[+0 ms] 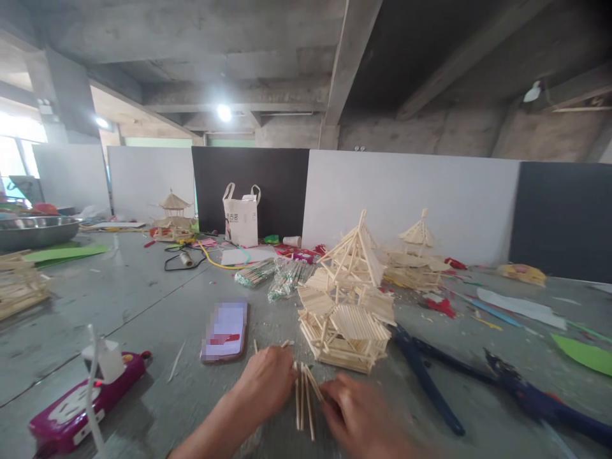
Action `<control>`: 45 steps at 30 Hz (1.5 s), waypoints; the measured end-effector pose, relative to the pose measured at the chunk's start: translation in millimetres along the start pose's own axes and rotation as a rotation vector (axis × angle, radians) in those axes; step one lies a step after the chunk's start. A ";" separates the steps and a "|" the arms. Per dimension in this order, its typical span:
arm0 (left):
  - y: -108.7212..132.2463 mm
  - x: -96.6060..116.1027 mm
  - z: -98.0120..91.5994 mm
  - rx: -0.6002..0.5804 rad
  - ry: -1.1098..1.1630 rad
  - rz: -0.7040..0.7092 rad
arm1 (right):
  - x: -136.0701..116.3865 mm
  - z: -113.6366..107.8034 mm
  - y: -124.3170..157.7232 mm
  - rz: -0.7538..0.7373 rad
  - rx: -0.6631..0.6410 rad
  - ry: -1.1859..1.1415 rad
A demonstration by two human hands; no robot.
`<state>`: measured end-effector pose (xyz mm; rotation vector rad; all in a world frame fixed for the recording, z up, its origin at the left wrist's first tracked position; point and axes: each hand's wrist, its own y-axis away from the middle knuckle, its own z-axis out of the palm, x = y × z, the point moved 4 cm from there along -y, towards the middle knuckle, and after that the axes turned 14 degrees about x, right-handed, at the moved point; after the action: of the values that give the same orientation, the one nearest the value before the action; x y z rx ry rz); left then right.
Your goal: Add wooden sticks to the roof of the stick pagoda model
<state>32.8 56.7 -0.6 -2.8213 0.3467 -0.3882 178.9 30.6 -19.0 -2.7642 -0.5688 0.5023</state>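
Note:
Several thin wooden sticks [301, 398] lie loosely side by side on the grey table between my hands. My left hand [270, 376] rests at their left, fingers curled down and fingertips hidden; stick ends poke out beyond its knuckles, and what it grips cannot be made out. On the other side, my right hand [356, 408] is blurred, its thumb and fingertips pinched on a slanted wooden stick [314, 384]. Just beyond the hands stands a pavilion model [349, 306] built of such sticks, with a pointed roof frame above a wider lower roof.
A phone [225, 331] lies left of my hands, and a purple power strip [88, 401] sits farther left. Blue-handled pliers [425, 376] lie at right. Behind are bundled sticks [289, 277], another pavilion model [415, 255], a paper bag [241, 220] and paper scraps.

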 end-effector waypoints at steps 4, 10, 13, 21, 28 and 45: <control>1.1 1.7 -1.9 0.018 -0.033 -0.071 | 3.0 5.5 -1.5 0.031 -0.018 0.126; 5.8 7.8 1.6 0.031 -0.007 -0.097 | 8.4 9.7 -3.9 -0.017 0.053 0.027; 7.6 8.3 3.8 0.026 0.000 -0.102 | 7.0 10.4 -2.9 -0.083 0.078 -0.047; 4.7 8.3 7.9 0.009 -0.017 -0.105 | -4.4 12.8 -3.8 -0.155 0.090 -0.037; 4.7 9.2 9.8 0.029 -0.018 -0.086 | -7.7 18.4 -5.5 -0.190 0.083 0.181; 4.8 11.4 9.8 0.004 -0.071 -0.079 | -14.9 13.4 -8.0 -0.220 0.124 0.204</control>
<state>45.4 51.5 -8.5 -2.8427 0.2194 -0.3031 158.4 34.0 -24.4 -2.5548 -0.7520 0.1967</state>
